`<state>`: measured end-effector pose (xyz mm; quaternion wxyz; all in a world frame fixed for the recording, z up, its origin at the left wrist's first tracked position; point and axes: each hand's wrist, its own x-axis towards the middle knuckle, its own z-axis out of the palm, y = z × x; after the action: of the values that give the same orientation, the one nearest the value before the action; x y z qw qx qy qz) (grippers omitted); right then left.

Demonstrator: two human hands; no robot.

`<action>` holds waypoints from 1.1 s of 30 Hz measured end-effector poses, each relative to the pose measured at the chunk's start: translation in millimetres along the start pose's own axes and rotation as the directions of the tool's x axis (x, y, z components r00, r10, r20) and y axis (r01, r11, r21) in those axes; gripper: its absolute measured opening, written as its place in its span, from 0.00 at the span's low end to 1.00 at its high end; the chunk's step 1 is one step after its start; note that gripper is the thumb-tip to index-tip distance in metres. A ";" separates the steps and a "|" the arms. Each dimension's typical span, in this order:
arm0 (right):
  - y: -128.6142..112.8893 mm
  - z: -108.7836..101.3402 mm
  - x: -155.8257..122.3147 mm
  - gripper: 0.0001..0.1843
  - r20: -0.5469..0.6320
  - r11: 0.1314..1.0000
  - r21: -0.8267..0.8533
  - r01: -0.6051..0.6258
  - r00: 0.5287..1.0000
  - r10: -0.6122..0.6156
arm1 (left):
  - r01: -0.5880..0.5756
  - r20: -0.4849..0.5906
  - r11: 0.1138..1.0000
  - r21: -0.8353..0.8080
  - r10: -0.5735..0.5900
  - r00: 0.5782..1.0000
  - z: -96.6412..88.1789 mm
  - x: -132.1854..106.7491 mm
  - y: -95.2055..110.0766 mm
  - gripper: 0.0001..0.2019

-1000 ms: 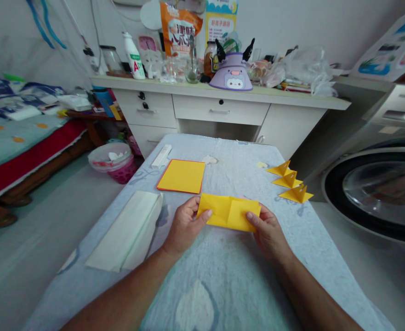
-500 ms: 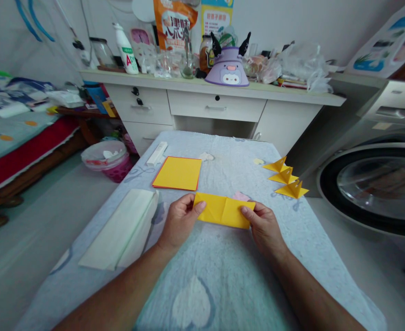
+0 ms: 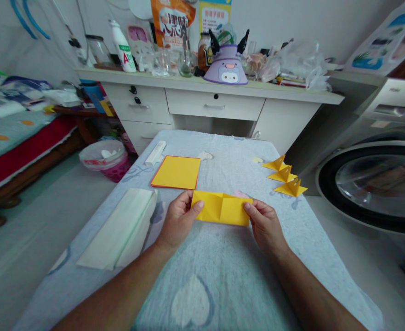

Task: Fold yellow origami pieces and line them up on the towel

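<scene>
A folded yellow paper [image 3: 222, 208] is held just above the light blue cloth-covered table [image 3: 223, 276]. My left hand [image 3: 178, 219] pinches its left end, thumb on top. My right hand [image 3: 264, 225] pinches its right end the same way. The paper is a long rectangle with creases meeting near its middle. A stack of flat yellow sheets [image 3: 176, 172] lies beyond my left hand. Three folded yellow paper shapes [image 3: 285, 175] stand in a row at the table's right edge.
A folded white cloth [image 3: 119, 229] lies at the left of the table, a white stick-shaped object [image 3: 155, 153] at the far left. A white desk [image 3: 209, 103] with bottles and a purple toy stands behind. A pink bin [image 3: 104, 160], a bed and a washing machine [image 3: 371, 184] surround the table.
The paper has gone from slightly tilted to nearly level and its fold looks narrower. Both hands keep their pinch on its ends. The view shifted slightly.
</scene>
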<state>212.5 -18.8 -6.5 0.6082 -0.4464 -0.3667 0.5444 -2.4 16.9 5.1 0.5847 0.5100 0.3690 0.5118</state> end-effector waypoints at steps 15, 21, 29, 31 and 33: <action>1.2 -1.3 -3.2 0.13 0.009 0.999 -0.031 0.024 1.000 -0.024 | 0.018 -0.103 0.980 0.199 0.002 0.995 -3.9 -0.4 -0.3 0.12; 0.0 -1.6 -3.4 0.13 0.003 0.999 -0.052 0.018 1.000 -0.018 | 0.025 -0.109 0.978 0.206 -0.003 0.994 -4.9 -0.6 -2.0 0.13; 0.2 -0.2 -4.1 0.15 -0.003 0.999 -0.039 0.001 1.000 -0.001 | 0.032 -0.105 0.976 0.216 -0.010 0.994 -6.2 -0.3 -2.6 0.14; -0.3 0.3 -4.3 0.17 -0.007 0.999 -0.046 0.001 1.000 -0.001 | 0.038 -0.105 0.976 0.215 -0.015 0.994 -6.4 -0.7 -2.3 0.14; -0.6 0.5 -4.4 0.18 -0.012 0.999 -0.053 0.006 1.000 -0.006 | 0.040 -0.107 0.976 0.216 -0.017 0.994 -6.4 -0.9 -2.1 0.14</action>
<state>211.6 -23.1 -5.5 0.6000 -0.4643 -0.3787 0.5301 -8.2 17.5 1.6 0.5125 0.5380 0.4604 0.4858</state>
